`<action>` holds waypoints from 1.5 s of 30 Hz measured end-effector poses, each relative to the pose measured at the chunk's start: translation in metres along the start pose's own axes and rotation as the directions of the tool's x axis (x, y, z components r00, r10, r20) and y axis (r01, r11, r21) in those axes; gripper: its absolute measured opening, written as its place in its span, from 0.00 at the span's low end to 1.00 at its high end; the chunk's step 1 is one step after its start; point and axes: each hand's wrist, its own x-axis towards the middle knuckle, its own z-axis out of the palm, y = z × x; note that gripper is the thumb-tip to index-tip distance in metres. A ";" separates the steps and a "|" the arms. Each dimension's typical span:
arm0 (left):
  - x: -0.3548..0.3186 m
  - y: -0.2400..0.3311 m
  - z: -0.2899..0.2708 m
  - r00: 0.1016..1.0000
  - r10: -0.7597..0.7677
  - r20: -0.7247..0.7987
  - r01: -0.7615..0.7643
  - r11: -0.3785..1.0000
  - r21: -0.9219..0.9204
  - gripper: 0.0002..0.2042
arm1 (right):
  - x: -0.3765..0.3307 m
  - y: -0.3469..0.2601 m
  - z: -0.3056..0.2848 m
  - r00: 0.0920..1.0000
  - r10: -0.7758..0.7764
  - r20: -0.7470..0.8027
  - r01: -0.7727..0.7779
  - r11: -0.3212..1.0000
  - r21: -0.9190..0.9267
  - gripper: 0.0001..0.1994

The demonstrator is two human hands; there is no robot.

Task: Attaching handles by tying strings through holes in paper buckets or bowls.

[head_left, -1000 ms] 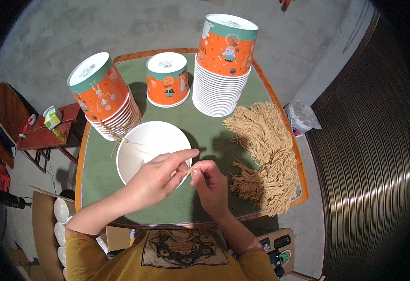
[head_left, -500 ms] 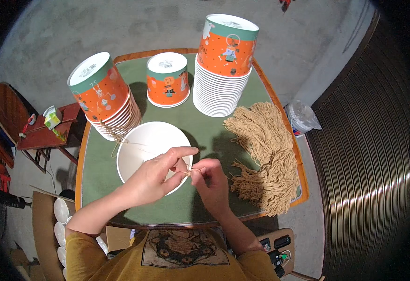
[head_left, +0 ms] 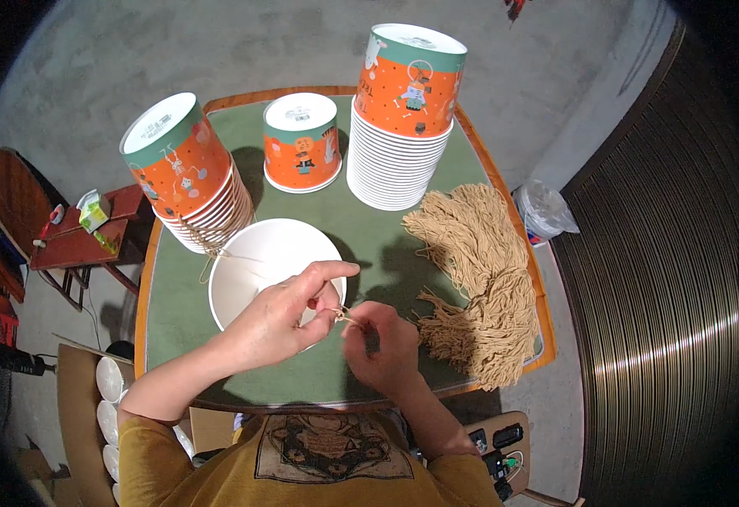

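Note:
A thin tan cord [head_left: 342, 314] with a small loop or knot runs between my two hands. My left hand [head_left: 289, 308] pinches one part of it between thumb and fingers, the index finger stretched out above the rim of a white paper bucket [head_left: 239, 275]. Just to the right, my right hand [head_left: 380, 348] closes its fingertips on the cord's other part. The bucket's mouth tilts toward me, and a twisted tan cord bundle [head_left: 209, 237] hangs at its far left rim. A large heap of tan cords [head_left: 479, 279] lies right of my right hand.
Orange-and-green paper buckets stand upside down: a left stack [head_left: 179, 165], a single bucket [head_left: 300, 148] at the back, a tall right stack [head_left: 405, 118]. Beyond the table [head_left: 302, 393] are a red side table [head_left: 120, 224], a box of white containers [head_left: 82, 406] and a ridged shutter [head_left: 665, 296].
My right hand has moved slightly down and to the right, drawing its part of the cord a little away from my left hand. The left hand stays nearly still.

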 end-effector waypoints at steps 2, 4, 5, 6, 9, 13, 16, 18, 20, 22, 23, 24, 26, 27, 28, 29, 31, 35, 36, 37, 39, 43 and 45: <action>0.000 0.000 0.000 1.000 0.003 -0.003 -0.003 1.000 -0.011 0.25 | 0.005 -0.006 -0.003 0.999 -0.037 -0.017 0.038 0.999 0.032 0.12; 0.000 0.001 0.000 1.000 0.005 -0.001 -0.005 1.000 -0.003 0.25 | 0.007 -0.003 -0.003 0.996 -0.085 -0.009 0.085 0.996 0.020 0.12; 0.000 0.001 0.000 1.000 0.008 0.001 -0.008 1.000 0.006 0.25 | 0.008 -0.002 -0.004 0.991 -0.133 0.000 0.133 0.991 0.007 0.12; 0.000 0.001 0.000 1.000 0.008 0.002 -0.008 1.000 0.006 0.25 | 0.008 -0.002 -0.005 0.991 -0.133 -0.001 0.133 0.991 0.007 0.12; 0.000 0.001 -0.001 1.000 -0.001 0.001 0.001 1.000 0.006 0.25 | 0.010 -0.003 -0.005 0.986 -0.152 0.073 0.154 0.988 -0.023 0.10; 0.000 0.003 -0.001 1.000 0.006 0.008 -0.006 0.999 0.044 0.26 | 0.010 -0.002 -0.002 0.996 -0.087 0.006 0.086 0.996 0.023 0.07; 0.000 0.003 -0.002 0.999 0.024 0.023 -0.026 0.996 0.087 0.26 | 0.011 -0.004 -0.004 0.999 -0.036 0.023 0.034 0.998 0.059 0.07; 0.002 0.002 -0.001 0.998 0.044 0.039 -0.049 0.992 0.116 0.26 | 0.012 -0.005 -0.006 0.999 -0.010 0.039 0.007 0.998 0.070 0.08; 0.002 0.003 -0.002 0.985 0.169 0.031 -0.171 0.949 0.263 0.25 | 0.013 -0.007 -0.008 0.997 0.040 0.069 -0.046 0.994 0.094 0.07; 0.003 0.002 -0.002 0.980 0.191 0.050 -0.197 0.931 0.306 0.25 | 0.014 -0.008 -0.009 0.997 0.034 0.074 -0.040 0.995 0.087 0.07; 0.003 0.002 -0.001 0.975 0.213 0.070 -0.224 0.910 0.348 0.26 | 0.015 -0.009 -0.010 0.996 0.028 0.079 -0.035 0.996 0.079 0.06; 0.002 0.002 -0.001 0.975 0.212 0.069 -0.223 0.910 0.348 0.26 | 0.015 -0.009 -0.010 0.996 0.028 0.080 -0.034 0.996 0.080 0.06; 0.003 0.001 0.000 0.963 0.258 0.083 -0.270 0.887 0.373 0.26 | 0.015 -0.008 -0.011 0.996 0.028 0.083 -0.035 0.997 0.073 0.05; 0.004 0.001 0.000 0.962 0.259 0.084 -0.271 0.888 0.373 0.26 | 0.015 -0.008 -0.011 0.996 0.029 0.083 -0.035 0.997 0.072 0.05; 0.004 0.003 -0.001 0.967 0.245 0.075 -0.256 0.904 0.344 0.26 | 0.014 -0.007 -0.011 0.995 0.045 0.087 -0.052 0.995 0.082 0.05; 0.005 0.004 -0.001 0.971 0.231 0.066 -0.240 0.918 0.314 0.26 | 0.013 -0.006 -0.010 0.994 0.062 0.092 -0.070 0.993 0.091 0.05; 0.004 0.004 -0.001 0.983 0.169 0.068 -0.181 0.947 0.266 0.26 | 0.009 -0.005 -0.009 0.981 0.155 0.118 -0.171 0.975 0.143 0.05; 0.001 0.004 -0.001 0.995 -0.041 0.096 0.031 0.994 0.101 0.24 | 0.006 -0.003 -0.007 0.950 0.267 0.161 -0.299 0.927 0.227 0.04; 0.001 0.004 0.000 0.995 -0.042 0.095 0.032 0.994 0.102 0.24 | 0.006 -0.002 -0.006 0.950 0.266 0.162 -0.299 0.927 0.228 0.04; 0.001 0.005 0.000 0.992 -0.070 0.105 0.060 0.993 0.101 0.22 | 0.006 -0.001 -0.006 0.957 0.246 0.152 -0.276 0.934 0.228 0.03; 0.001 0.008 0.000 0.989 -0.097 0.114 0.086 0.991 0.100 0.20 | 0.006 -0.001 -0.005 0.964 0.225 0.141 -0.252 0.941 0.227 0.03; -0.001 0.005 0.002 0.998 -0.033 0.046 0.020 0.969 0.247 0.12 | 0.003 0.000 -0.004 0.957 0.248 0.148 -0.278 0.930 0.241 0.03; -0.003 0.000 0.001 1.000 0.013 0.017 -0.018 0.942 0.335 0.10 | 0.002 -0.001 -0.003 0.952 0.264 0.158 -0.296 0.925 0.239 0.03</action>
